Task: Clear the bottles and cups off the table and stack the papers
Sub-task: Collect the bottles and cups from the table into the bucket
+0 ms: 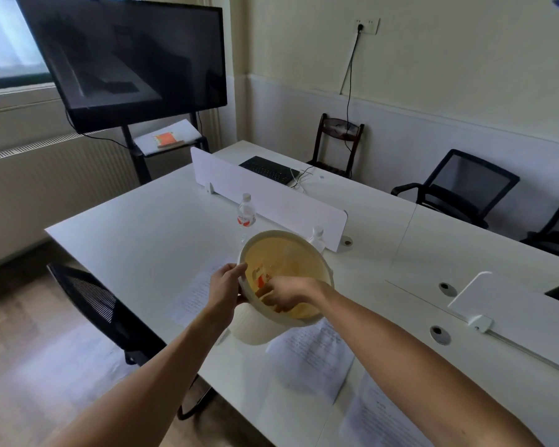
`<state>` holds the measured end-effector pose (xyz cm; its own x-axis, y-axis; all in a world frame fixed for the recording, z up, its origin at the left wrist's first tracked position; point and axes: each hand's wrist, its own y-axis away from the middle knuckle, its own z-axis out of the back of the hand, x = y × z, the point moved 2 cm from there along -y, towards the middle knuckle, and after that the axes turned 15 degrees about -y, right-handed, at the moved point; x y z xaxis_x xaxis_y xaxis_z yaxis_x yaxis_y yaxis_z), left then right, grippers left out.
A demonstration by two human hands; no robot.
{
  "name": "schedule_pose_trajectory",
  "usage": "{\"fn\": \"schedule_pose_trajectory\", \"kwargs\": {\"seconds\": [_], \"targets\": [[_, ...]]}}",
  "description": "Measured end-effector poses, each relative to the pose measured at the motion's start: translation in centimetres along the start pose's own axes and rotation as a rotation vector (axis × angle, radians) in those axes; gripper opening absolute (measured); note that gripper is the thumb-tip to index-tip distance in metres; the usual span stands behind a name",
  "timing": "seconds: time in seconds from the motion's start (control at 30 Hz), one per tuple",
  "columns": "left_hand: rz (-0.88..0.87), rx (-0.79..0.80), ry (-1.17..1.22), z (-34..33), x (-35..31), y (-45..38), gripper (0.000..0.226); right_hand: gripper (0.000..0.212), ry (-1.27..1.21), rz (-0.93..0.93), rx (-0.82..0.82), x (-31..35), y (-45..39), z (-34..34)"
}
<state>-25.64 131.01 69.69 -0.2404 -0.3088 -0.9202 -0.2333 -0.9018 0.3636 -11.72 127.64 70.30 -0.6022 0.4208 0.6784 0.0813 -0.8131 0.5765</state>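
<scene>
While your left hand (pixel 228 285) grips the rim of the round cream plastic bin (pixel 304 250), tilted above the smooth white table (pixel 149 233), right hand (pixel 288 293) reaches inside, grip unclear, clear ribbed bottle (pixel 246 214) upright nr divider (pixel 271 195), printed papers (pixel 313 356) flat w/ bin above.

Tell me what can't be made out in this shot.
- Second bottle: head view, mostly behind the bin.
- Bin's contents: blurred, under the right hand.
- Right hand's grip: unclear.
- Papers: print too small.
- Near paper: cut by the bottom edge.
</scene>
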Motion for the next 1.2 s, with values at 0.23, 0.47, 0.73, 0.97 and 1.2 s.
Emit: {"fn": "schedule_pose_trajectory", "kwargs": {"seconds": [0.23,0.47,0.73,0.97,1.2], "targets": [[-0.002,0.000,0.003,3.3,0.1,-0.7,0.027,0.025,-0.062,0.113,-0.437,1.4,-0.2,2.8],[0.026,-0.026,0.019,4.4,-0.9,-4.0,0.024,0.024,0.165,0.005,-0.783,-1.2,-2.4,9.0],[0.040,-0.061,-0.004,3.9,-2.1,-10.0,0.019,0.055,0.327,-0.223,-0.678,-6.0,-8.6,15.4],[0.075,-0.087,-0.034,4.4,-2.7,-13.1,0.018,0.037,0.341,-0.209,-0.626,-7.8,-11.8,17.0],[0.077,-0.077,-0.057,5.0,-4.2,-14.7,0.019,0.033,0.279,0.069,-0.998,0.0,-8.1,21.4]]}}
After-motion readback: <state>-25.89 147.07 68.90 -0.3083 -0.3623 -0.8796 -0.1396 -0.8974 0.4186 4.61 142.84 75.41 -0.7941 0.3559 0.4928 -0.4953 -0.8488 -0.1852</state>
